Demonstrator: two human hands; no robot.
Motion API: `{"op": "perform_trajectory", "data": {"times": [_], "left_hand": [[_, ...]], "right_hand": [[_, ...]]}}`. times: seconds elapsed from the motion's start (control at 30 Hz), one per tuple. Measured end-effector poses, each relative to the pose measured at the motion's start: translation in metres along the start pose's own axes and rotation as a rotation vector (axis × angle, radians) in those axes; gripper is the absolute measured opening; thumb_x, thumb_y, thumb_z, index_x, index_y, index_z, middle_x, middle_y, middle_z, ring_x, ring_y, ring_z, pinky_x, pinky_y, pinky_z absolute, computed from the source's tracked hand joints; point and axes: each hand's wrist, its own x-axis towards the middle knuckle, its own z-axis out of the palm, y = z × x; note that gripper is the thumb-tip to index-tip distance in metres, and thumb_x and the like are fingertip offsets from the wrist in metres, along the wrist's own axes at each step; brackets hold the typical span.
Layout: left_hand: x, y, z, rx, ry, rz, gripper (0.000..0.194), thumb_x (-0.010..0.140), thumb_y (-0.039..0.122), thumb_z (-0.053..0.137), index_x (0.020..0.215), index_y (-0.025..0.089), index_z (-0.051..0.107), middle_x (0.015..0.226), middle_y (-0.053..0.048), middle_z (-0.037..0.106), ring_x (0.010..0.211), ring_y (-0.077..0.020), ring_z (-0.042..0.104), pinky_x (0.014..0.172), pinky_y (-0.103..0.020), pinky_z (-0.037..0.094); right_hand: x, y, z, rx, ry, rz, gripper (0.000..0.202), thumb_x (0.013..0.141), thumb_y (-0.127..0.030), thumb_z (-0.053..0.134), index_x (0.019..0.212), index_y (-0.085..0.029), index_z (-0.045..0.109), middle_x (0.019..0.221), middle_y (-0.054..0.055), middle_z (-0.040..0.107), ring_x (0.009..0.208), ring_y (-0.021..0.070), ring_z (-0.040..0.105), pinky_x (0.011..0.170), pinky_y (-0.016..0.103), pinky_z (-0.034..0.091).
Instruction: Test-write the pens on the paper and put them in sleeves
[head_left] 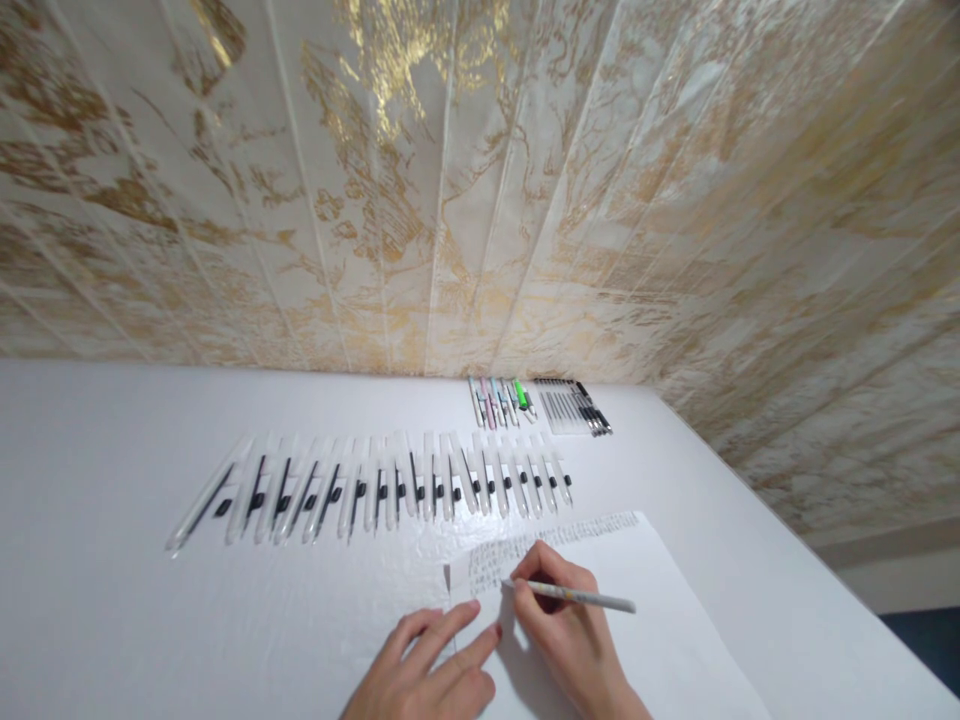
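My right hand [566,620] pinches a slim light-grey pen [589,597], its tip touching a white sheet of paper [645,640]. Rows of small dark handwriting [525,545] cover the upper part of the sheet, and the pen tip is at the lower end of the writing on the left. My left hand [431,665] lies with fingers spread, fingertips on the sheet's left edge. Beyond both hands, a long row of clear pen barrels [367,490] lies side by side, with dark refills and small black pieces among them.
At the table's back lie several pastel pens [491,403], a bright green pen or marker [520,393] and a group of black-and-clear pens [574,406]. The white table [112,620] meets a gold-patterned curtain [390,200] behind. Its right edge [780,530] slants toward me.
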Motion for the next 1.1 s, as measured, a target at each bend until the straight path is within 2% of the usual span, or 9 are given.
{"op": "perform_trajectory", "data": {"times": [0.17, 0.37, 0.5, 0.67, 0.77, 0.83, 0.93, 1.0, 1.1], "left_hand": [[0.001, 0.002, 0.003, 0.011, 0.027, -0.011, 0.031, 0.099, 0.018, 0.040, 0.076, 0.023, 0.060, 0.105, 0.004, 0.075, 0.100, -0.0176, 0.068, 0.074, -0.029, 0.048], [-0.009, 0.010, 0.031, 0.003, 0.248, -0.117, 0.047, 0.102, 0.017, 0.024, 0.068, 0.022, 0.055, 0.096, 0.005, 0.075, 0.097, -0.0181, 0.065, 0.075, -0.032, 0.042], [-0.014, 0.011, 0.036, -0.003, 0.146, -0.103, 0.044, 0.101, 0.017, 0.024, 0.071, 0.022, 0.056, 0.101, 0.002, 0.074, 0.103, -0.0201, 0.064, 0.077, -0.033, 0.042], [-0.014, 0.008, 0.032, -0.029, 0.139, -0.104, 0.041, 0.101, 0.017, 0.027, 0.073, 0.021, 0.056, 0.104, 0.002, 0.075, 0.102, -0.0207, 0.065, 0.076, -0.033, 0.043], [-0.012, 0.006, 0.023, -0.217, 0.079, -0.134, 0.025, 0.099, 0.021, 0.040, 0.084, 0.022, 0.060, 0.106, 0.000, 0.074, 0.104, -0.0206, 0.066, 0.077, -0.029, 0.048], [-0.007, 0.005, 0.012, -0.521, 0.070, -0.318, 0.019, 0.098, 0.028, 0.043, 0.098, 0.025, 0.062, 0.106, -0.001, 0.074, 0.101, -0.0188, 0.066, 0.078, -0.026, 0.050], [0.009, 0.004, -0.008, -1.126, 0.153, -0.889, 0.031, 0.100, 0.038, 0.035, 0.090, 0.024, 0.060, 0.096, -0.002, 0.074, 0.088, -0.0157, 0.067, 0.077, -0.025, 0.051], [0.020, 0.004, -0.018, -1.469, 0.349, -1.204, 0.032, 0.099, 0.041, 0.038, 0.080, 0.022, 0.054, 0.089, -0.003, 0.073, 0.077, -0.0145, 0.065, 0.073, -0.026, 0.051], [0.033, 0.004, -0.026, -1.740, 0.653, -1.362, 0.026, 0.095, 0.040, 0.051, 0.080, 0.019, 0.055, 0.088, -0.006, 0.072, 0.074, -0.0152, 0.064, 0.071, -0.028, 0.052]], "right_hand": [[-0.001, 0.002, -0.002, 0.015, -0.002, -0.005, 0.013, 0.074, -0.020, 0.051, 0.061, -0.022, 0.046, 0.052, -0.007, 0.044, 0.049, 0.0113, 0.038, 0.048, 0.024, 0.028], [-0.001, 0.003, -0.001, 0.031, 0.051, -0.025, 0.015, 0.075, -0.021, 0.053, 0.061, -0.022, 0.048, 0.052, -0.006, 0.045, 0.050, 0.0114, 0.038, 0.049, 0.024, 0.029], [0.000, 0.002, 0.001, 0.029, 0.052, -0.038, 0.015, 0.076, -0.020, 0.053, 0.062, -0.021, 0.050, 0.052, -0.006, 0.045, 0.051, 0.0110, 0.038, 0.049, 0.024, 0.029], [-0.001, 0.003, 0.000, 0.095, 0.087, -0.025, 0.017, 0.076, -0.022, 0.058, 0.061, -0.021, 0.051, 0.052, -0.006, 0.046, 0.050, 0.0113, 0.039, 0.048, 0.023, 0.031], [0.000, 0.003, -0.004, 0.248, 0.168, 0.038, 0.018, 0.079, -0.032, 0.061, 0.067, -0.020, 0.055, 0.052, -0.007, 0.044, 0.047, 0.0104, 0.038, 0.045, 0.022, 0.031], [0.000, 0.001, -0.008, 0.356, 0.180, 0.064, 0.021, 0.081, -0.039, 0.063, 0.075, -0.020, 0.058, 0.052, -0.008, 0.044, 0.044, 0.0094, 0.038, 0.043, 0.021, 0.030], [-0.002, -0.010, -0.014, 0.428, 0.161, -0.007, 0.022, 0.081, -0.042, 0.066, 0.082, -0.021, 0.059, 0.062, -0.005, 0.055, 0.046, 0.0095, 0.044, 0.044, 0.021, 0.038], [-0.008, -0.023, -0.015, 0.390, 0.139, -0.107, 0.018, 0.083, -0.039, 0.064, 0.083, -0.022, 0.062, 0.073, 0.000, 0.062, 0.051, 0.0112, 0.050, 0.047, 0.022, 0.043], [-0.024, -0.044, -0.010, 0.231, 0.100, -0.324, 0.007, 0.082, -0.028, 0.060, 0.082, -0.023, 0.064, 0.075, 0.003, 0.066, 0.059, 0.0153, 0.058, 0.052, 0.024, 0.048]]}}
